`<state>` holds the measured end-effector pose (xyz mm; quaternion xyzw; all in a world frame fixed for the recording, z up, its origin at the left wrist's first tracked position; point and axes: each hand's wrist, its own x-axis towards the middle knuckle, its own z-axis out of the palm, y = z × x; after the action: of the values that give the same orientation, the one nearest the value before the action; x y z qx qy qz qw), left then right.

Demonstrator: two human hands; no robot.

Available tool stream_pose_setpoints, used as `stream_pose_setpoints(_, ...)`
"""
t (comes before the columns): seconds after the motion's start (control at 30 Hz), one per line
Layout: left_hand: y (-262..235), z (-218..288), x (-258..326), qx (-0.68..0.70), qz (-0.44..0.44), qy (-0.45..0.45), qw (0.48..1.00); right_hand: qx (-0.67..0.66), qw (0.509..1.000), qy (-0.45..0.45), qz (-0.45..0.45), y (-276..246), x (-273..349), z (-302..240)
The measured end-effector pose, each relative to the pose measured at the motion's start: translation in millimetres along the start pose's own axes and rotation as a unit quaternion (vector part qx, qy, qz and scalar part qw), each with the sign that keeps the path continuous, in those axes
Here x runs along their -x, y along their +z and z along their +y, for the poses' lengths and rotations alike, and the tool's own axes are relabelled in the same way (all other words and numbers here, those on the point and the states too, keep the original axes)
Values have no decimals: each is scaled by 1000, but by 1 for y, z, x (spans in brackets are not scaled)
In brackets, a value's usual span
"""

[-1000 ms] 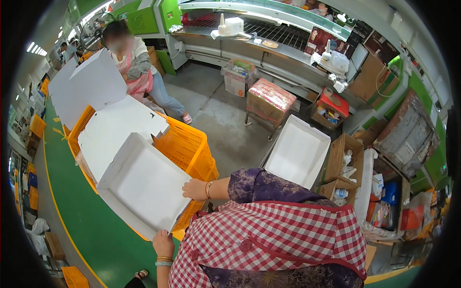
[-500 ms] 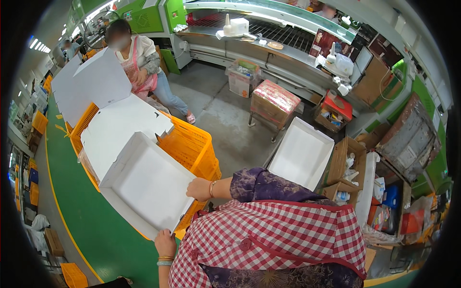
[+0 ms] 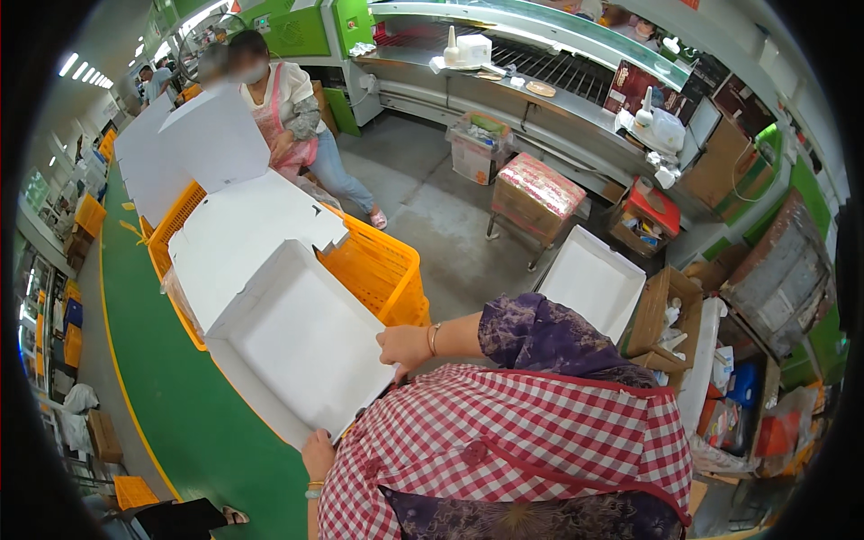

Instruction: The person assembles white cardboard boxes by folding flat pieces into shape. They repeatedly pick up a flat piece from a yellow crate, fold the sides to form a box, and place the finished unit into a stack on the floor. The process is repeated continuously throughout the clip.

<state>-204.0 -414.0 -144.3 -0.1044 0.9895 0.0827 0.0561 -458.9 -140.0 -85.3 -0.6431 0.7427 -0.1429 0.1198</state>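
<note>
An open white cardboard box (image 3: 297, 351), shallow and with raised walls, lies in front of me on an orange plastic crate (image 3: 382, 265). My left hand (image 3: 318, 454) is closed on its near left corner. With fingers bent round the near right corner, my right hand (image 3: 403, 348) grips the same box; part of those fingers is hidden. A flat white cardboard sheet (image 3: 238, 238) with notched edges adjoins the far side of the box. Beyond it, more white cardboard (image 3: 144, 153) stands upright.
Another open white box (image 3: 594, 281) stands to my right, near brown cartons (image 3: 670, 310) of small items. A wrapped carton (image 3: 535, 198) sits on a stool. A co-worker in a pink apron (image 3: 283, 117) is across the crates. At lower left, a person's sandalled foot (image 3: 236, 516) shows.
The view has shifted slightly, moving the scene to the right. Both hands remain on the box, my right hand wrapped farther round its corner. A person's foot and dark clothing now show at lower left.
</note>
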Motion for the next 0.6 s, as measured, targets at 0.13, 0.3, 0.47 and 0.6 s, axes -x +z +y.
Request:
stream_pose_setpoints(0.13, 2, 3, -7, -9, -56, -30, 998, 5, 1000, 23, -21, 9, 2, 3)
stream_pose_setpoints(0.3, -29, 19, -4, 3, -106, -68, 992, 34, 999, 19, -37, 7, -3, 2)
stream_pose_setpoints(0.47, -38, 29, -1, 54, -109, -118, 986, 62, 997, -16, -46, 25, -13, 22)
stream_pose_setpoints(0.6, -49, 23, 12, 157, -46, -45, 985, 55, 992, -26, -108, 30, -9, 34)
